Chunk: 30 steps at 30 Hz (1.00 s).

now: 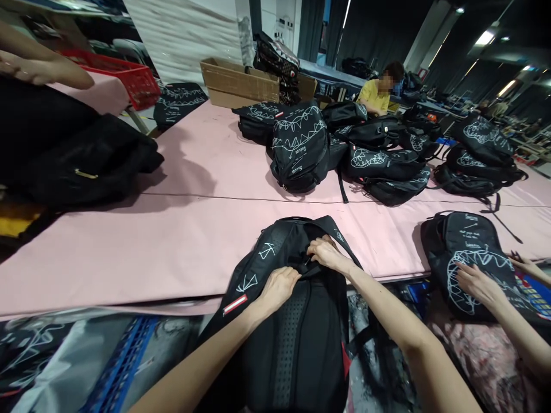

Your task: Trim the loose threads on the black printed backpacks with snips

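Observation:
A black backpack [321, 338] with white scribbled marks and a red-and-white label lies in front of me, over the table's near edge, its padded back panel facing up. My left hand [280, 285] is closed on the black fabric near the top of that panel, fingertips curled under. Just to the right and a little farther off, my right hand [325, 252] pinches the dark material between the shoulder straps. What exactly its fingertips hold is hidden in the folds. One shoulder strap [269, 249] runs along the left side of the pack.
On the pink-covered table [172, 246], several black backpacks [301, 143] are piled at the back. At right, a co-worker's hands touch another backpack [469, 229]. Another person's arm [47, 66] is over a black bag [86, 160] at left. Behind stand a cardboard box [241, 86] and a red crate [144, 86].

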Each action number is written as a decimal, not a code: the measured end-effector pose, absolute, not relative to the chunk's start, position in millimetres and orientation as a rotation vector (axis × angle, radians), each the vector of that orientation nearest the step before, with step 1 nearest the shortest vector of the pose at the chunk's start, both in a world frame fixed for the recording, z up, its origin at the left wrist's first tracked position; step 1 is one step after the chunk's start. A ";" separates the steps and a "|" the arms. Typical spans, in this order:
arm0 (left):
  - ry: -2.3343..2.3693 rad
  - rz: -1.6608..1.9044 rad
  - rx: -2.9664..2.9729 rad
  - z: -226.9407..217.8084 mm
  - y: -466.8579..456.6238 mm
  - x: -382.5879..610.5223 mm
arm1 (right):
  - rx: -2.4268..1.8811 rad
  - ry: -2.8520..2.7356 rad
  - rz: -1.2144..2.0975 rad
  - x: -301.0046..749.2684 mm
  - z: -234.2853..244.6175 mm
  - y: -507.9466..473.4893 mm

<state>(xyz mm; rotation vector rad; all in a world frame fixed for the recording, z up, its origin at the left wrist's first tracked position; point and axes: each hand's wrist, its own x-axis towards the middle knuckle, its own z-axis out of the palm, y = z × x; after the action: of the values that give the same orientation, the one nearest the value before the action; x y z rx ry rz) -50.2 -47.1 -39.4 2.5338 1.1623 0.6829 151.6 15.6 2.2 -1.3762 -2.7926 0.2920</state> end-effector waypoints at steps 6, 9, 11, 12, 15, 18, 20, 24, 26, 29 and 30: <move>1.157 0.722 2.566 -43.0 -44.6 -50.1 | -1.301 -2.815 0.274 149.6 -5.5 19.4; 1.159 0.732 2.585 -44.3 -44.2 -50.0 | -1.292 -2.800 0.258 151.6 -6.4 19.3; 1.158 0.734 2.590 -44.4 -44.1 -50.0 | -1.291 -2.794 0.245 152.8 -6.0 19.4; 1.157 0.733 2.591 -44.2 -44.1 -50.0 | -1.287 -2.799 0.237 153.0 -5.7 19.8; 1.156 0.726 2.587 -43.2 -43.9 -49.9 | -1.265 -2.845 0.222 151.4 -4.8 22.3; 1.160 0.726 2.585 -42.1 -43.7 -49.9 | -1.248 -2.895 0.218 148.3 -3.9 25.3; 1.160 0.726 2.588 -41.4 -43.5 -49.9 | -1.230 -2.914 0.216 146.8 -3.1 26.3; 1.156 0.733 2.589 -40.3 -42.8 -49.4 | -1.227 -2.889 0.235 147.4 -1.4 25.5; 1.157 0.745 2.589 -40.4 -42.3 -49.2 | -1.248 -2.869 0.239 148.9 -0.7 24.9; 1.155 0.747 2.591 -41.1 -41.8 -48.9 | -1.265 -2.888 0.207 149.8 0.2 25.1; 1.157 0.745 2.589 -41.4 -41.8 -48.8 | -1.264 -2.901 0.199 149.6 0.5 25.5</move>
<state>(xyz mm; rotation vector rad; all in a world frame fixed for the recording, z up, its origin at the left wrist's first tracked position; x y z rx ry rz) -48.8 -41.8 -41.4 2.5891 1.1575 0.7447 149.6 25.5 0.5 -1.2644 -2.9007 0.1986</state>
